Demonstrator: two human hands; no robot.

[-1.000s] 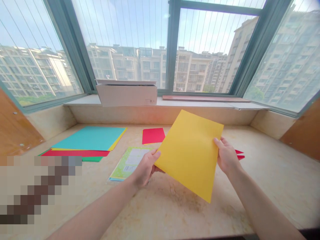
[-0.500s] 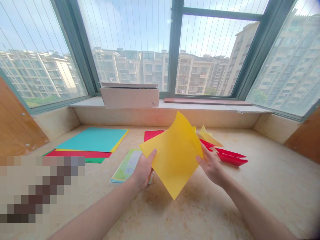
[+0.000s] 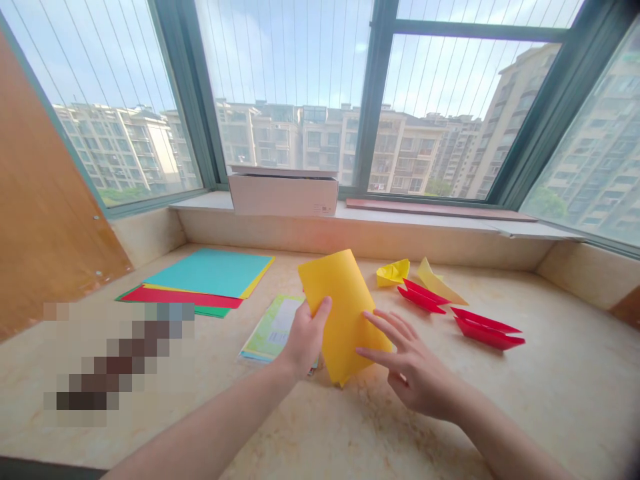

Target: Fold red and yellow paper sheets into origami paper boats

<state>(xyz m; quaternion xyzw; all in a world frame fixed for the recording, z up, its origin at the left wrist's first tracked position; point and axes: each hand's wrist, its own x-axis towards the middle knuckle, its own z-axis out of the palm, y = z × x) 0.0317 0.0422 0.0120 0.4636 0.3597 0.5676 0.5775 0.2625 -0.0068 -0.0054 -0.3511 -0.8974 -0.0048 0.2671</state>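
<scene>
A sheet of yellow paper (image 3: pixel 340 313) is held up over the tabletop, bent over on itself into a narrower, folded shape. My left hand (image 3: pixel 307 337) grips its left side, with the thumb on the near face and the other fingers hidden behind. On the right side, my right hand (image 3: pixel 413 360) has its fingers stretched and spread, their tips touching the paper. To the right lie two red folded paper boats (image 3: pixel 487 330) (image 3: pixel 423 298), a yellow paper boat (image 3: pixel 393 273) and a pale yellow folded piece (image 3: pixel 440 285).
On the left is a stack of coloured sheets (image 3: pixel 205 273), turquoise uppermost. A clear packet of paper (image 3: pixel 273 330) sits beside my left hand. A white box (image 3: pixel 283 195) and a flat reddish board (image 3: pixel 440 210) rest on the window ledge. A pixelated patch hides something at lower left.
The yellow sheet has gone from spread out to folded over and narrower. My right hand has shifted from gripping its edge to touching its face with spread fingers. The view has turned slightly left.
</scene>
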